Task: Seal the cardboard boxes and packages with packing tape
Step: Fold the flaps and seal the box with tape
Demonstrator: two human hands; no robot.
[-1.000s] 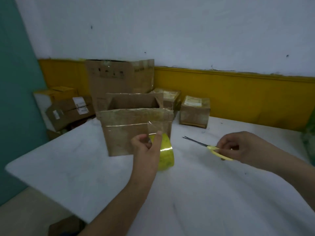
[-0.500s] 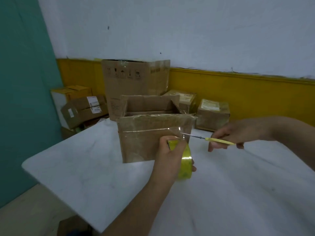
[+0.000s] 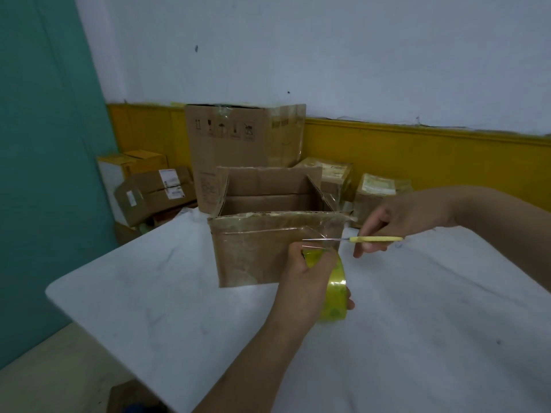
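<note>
Tape strip (image 3: 320,232) likely handles as thin, limp, sticky film; tension it from the tape roll (image 3: 335,289), gripped by left hand (image 3: 304,278) fingers. Right hand (image 3: 396,222) fingers clamp the scissors (image 3: 366,239).

A single wide-angle camera, worn on the person's head, gives the only view. It faces forward and down across the white desk (image 3: 149,308) toward the corner where the pale wall (image 3: 328,55) meets the teal wall (image 3: 44,144) (whose edge leans in the frame). The desk's near part lies close under the lens. The left hand (image 3: 307,281) enters from the bottom edge, the right hand (image 3: 399,219) from the right edge. The open box (image 3: 253,254) stands near mid-frame.
</note>
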